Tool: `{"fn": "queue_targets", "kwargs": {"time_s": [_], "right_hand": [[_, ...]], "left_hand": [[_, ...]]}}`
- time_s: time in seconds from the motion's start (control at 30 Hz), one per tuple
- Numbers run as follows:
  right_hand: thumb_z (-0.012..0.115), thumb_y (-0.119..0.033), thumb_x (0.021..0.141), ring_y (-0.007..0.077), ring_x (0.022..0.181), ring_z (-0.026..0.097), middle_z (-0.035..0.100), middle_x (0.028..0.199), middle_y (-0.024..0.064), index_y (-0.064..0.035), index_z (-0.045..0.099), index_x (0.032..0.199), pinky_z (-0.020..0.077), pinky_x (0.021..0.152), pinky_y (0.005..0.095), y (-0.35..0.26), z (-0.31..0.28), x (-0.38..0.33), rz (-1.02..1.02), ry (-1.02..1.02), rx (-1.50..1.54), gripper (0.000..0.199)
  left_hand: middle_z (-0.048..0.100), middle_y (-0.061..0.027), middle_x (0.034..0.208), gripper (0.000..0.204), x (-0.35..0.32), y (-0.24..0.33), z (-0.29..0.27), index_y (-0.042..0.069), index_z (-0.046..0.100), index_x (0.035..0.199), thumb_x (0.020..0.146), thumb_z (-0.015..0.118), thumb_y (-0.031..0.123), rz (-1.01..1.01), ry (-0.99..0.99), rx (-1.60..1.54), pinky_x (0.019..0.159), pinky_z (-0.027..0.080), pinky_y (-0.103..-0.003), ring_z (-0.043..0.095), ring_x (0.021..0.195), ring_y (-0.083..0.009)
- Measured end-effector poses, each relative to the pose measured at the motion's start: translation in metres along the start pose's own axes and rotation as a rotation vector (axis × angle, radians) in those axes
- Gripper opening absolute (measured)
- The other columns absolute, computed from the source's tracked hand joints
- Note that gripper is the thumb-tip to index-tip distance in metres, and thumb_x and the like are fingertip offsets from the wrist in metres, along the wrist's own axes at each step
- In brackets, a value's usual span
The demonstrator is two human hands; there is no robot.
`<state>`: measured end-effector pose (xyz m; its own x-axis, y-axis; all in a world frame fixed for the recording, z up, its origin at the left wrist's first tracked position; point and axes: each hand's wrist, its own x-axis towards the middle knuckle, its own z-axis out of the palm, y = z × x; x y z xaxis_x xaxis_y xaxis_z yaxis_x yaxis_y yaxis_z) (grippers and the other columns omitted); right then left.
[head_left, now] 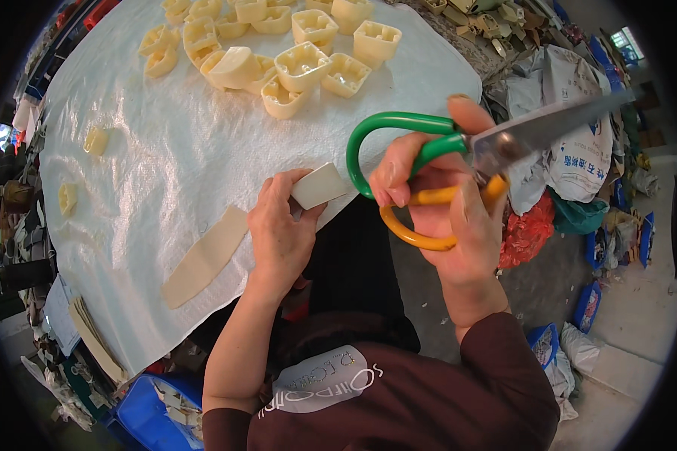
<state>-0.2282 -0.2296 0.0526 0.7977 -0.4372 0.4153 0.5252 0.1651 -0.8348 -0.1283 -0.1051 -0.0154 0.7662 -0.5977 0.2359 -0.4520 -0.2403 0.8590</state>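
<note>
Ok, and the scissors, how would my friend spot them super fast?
Find the big white sheet, then look just past its right edge to the person's raised right hand. The scissors are in it, metal blade end pointing right. Unlike the all-cream pieces on the sheet, they have one green handle and one orange-yellow one.

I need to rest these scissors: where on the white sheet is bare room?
The sheet is bare between the two small yellowish pieces and the left hand, and left of the tan strip. Its far end is crowded with hollow cream parts.
</note>
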Motion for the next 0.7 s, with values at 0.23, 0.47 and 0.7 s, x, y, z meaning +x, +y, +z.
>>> {"fn": "queue_targets", "kwargs": {"time_s": [0.23,0.47,0.7], "right_hand": [[0.045,-0.007,0.09,0.0103,0.076,0.044,0.051,0.086,0.0098,0.001,0.03,0.132,0.0384,0.07,0.0247,0.019,-0.004,-0.002,0.109,-0.016,0.08,0.046],[0.046,-0.009,0.09,0.0106,0.077,0.044,0.051,0.088,0.0109,0.0009,0.03,0.133,0.0384,0.071,0.0248,0.028,-0.002,-0.007,0.053,-0.031,-0.14,0.047],[0.044,-0.007,0.09,0.0106,0.073,0.043,0.05,0.085,0.0097,0.0004,0.03,0.133,0.0381,0.068,0.0254,0.02,-0.001,-0.008,0.064,-0.056,-0.088,0.046]], "left_hand": [[0.064,-0.0097,0.089,0.033,0.001,0.003,-0.005,0.004,0.058,0.099,0.069,0.072,0.0,-0.012,-0.056,0.038,0.07,0.049,-0.029,0.063,0.078,-0.0197],[0.063,-0.0111,0.091,0.034,0.004,0.004,-0.005,0.004,0.058,0.099,0.068,0.072,0.0,0.026,-0.044,0.021,0.071,0.048,-0.031,0.063,0.081,-0.0233],[0.063,-0.0112,0.089,0.034,0.001,0.003,-0.007,0.003,0.058,0.098,0.068,0.073,0.0,-0.006,-0.043,0.012,0.072,0.048,-0.031,0.062,0.08,-0.0244]]}}
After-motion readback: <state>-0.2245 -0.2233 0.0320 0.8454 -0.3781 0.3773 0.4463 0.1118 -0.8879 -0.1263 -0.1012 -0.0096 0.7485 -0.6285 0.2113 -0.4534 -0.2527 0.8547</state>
